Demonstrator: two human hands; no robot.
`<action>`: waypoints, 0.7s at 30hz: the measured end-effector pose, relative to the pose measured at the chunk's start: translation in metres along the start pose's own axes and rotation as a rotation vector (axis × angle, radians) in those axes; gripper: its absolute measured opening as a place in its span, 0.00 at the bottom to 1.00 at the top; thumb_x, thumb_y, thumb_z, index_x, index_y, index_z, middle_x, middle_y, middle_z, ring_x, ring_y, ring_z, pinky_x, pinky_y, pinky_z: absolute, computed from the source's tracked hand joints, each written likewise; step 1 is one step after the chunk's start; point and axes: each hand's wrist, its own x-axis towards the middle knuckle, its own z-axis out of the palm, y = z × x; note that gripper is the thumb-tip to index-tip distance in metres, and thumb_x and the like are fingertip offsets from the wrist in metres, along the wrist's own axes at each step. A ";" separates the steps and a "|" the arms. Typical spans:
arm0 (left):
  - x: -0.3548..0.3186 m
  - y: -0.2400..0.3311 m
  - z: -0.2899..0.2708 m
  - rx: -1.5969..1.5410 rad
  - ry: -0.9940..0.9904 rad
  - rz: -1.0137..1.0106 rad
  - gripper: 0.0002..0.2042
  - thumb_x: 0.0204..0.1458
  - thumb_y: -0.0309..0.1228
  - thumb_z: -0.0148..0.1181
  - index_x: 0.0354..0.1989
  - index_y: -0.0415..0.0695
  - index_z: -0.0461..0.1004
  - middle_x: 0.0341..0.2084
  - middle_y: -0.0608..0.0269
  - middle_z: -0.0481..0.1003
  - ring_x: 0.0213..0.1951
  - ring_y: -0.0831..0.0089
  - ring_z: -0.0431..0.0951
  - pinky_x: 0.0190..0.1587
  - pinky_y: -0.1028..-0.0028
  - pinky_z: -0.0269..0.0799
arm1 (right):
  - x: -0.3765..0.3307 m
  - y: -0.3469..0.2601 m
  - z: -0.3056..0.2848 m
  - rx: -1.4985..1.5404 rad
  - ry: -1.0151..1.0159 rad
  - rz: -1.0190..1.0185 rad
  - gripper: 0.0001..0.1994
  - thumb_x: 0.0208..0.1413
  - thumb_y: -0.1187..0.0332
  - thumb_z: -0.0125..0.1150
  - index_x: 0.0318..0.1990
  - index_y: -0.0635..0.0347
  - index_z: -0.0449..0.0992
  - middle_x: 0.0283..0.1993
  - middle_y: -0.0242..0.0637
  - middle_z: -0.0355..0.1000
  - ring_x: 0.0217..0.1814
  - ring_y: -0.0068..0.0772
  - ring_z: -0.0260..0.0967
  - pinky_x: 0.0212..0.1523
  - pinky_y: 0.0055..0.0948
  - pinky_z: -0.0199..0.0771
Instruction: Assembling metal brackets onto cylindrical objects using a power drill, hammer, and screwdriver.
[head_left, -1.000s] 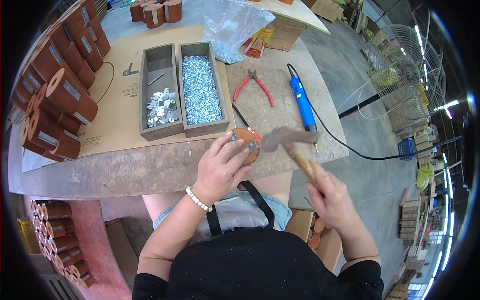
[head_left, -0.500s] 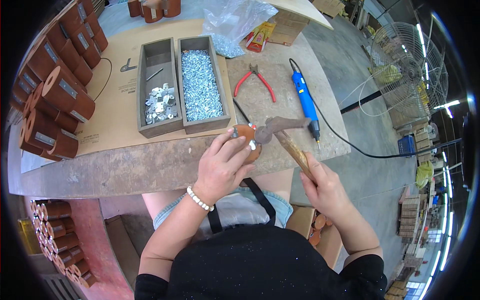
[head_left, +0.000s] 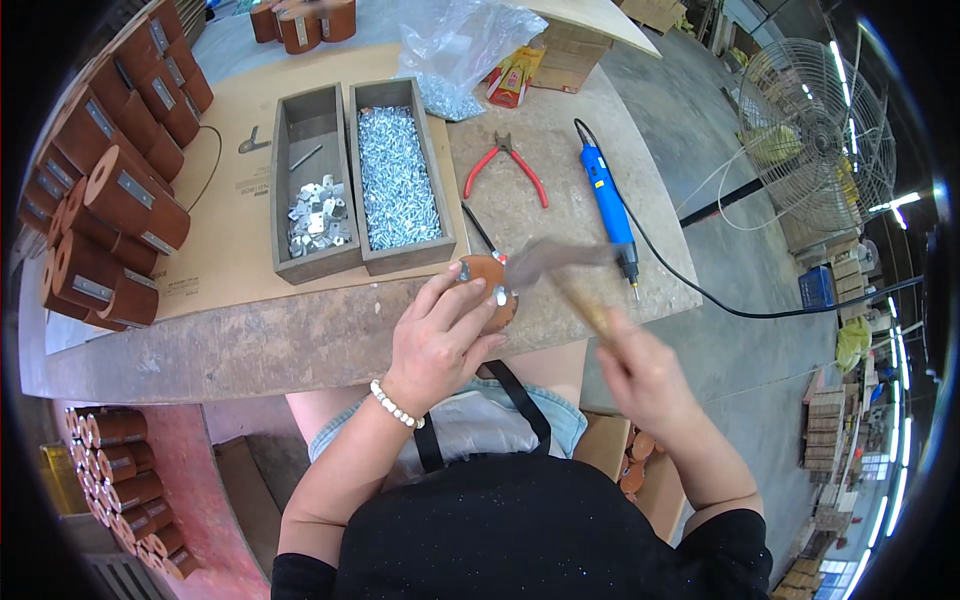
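Observation:
My left hand (head_left: pixel 438 335) is closed over a reddish-brown wooden piece (head_left: pixel 484 268) at the table's front edge. Small metal fittings show on the piece beside the fingertips. In my right hand (head_left: pixel 643 368) is the wooden handle of a hammer (head_left: pixel 582 300). Its head, smeared by motion, is just right of the piece; whether it touches cannot be made out. Behind them stand two grey wooden trays, one with small metal plates (head_left: pixel 322 212), the other full of silvery screws (head_left: pixel 398 180). A thin black-shafted tool (head_left: pixel 478 228) lies behind the piece.
Red-handled pliers (head_left: pixel 504 165) and a blue electric screwdriver (head_left: pixel 609 205) with a cable lie on the table's right side. Brown cylinders (head_left: pixel 130 195) are stacked at the left. A clear plastic bag (head_left: pixel 465 50) rests at the back. A large fan (head_left: pixel 815 130) stands right.
The hammer head has shifted slightly left and blurred, and my right hand has moved a little. My left hand still holds the brown piece. The view has tilted slightly.

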 end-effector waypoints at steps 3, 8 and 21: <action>-0.001 -0.001 0.000 -0.002 0.004 0.005 0.19 0.29 0.33 0.70 0.35 0.43 0.77 0.41 0.59 0.73 0.51 0.54 0.68 0.51 0.64 0.68 | 0.003 0.008 0.000 0.020 -0.002 -0.002 0.22 0.49 0.76 0.56 0.54 0.68 0.62 0.28 0.50 0.68 0.29 0.53 0.69 0.30 0.42 0.69; 0.001 0.002 -0.002 0.025 0.014 0.038 0.20 0.30 0.33 0.70 0.36 0.43 0.76 0.41 0.57 0.73 0.51 0.53 0.68 0.50 0.63 0.67 | 0.029 0.030 -0.005 0.270 0.161 0.193 0.20 0.52 0.74 0.57 0.52 0.68 0.63 0.25 0.40 0.68 0.23 0.35 0.69 0.25 0.36 0.70; 0.003 0.021 -0.014 0.251 -0.033 -0.055 0.22 0.37 0.40 0.67 0.41 0.41 0.74 0.47 0.52 0.67 0.53 0.53 0.65 0.52 0.57 0.63 | 0.192 0.134 0.107 0.952 -0.020 0.604 0.07 0.51 0.72 0.57 0.36 0.61 0.66 0.18 0.30 0.63 0.14 0.23 0.62 0.13 0.25 0.64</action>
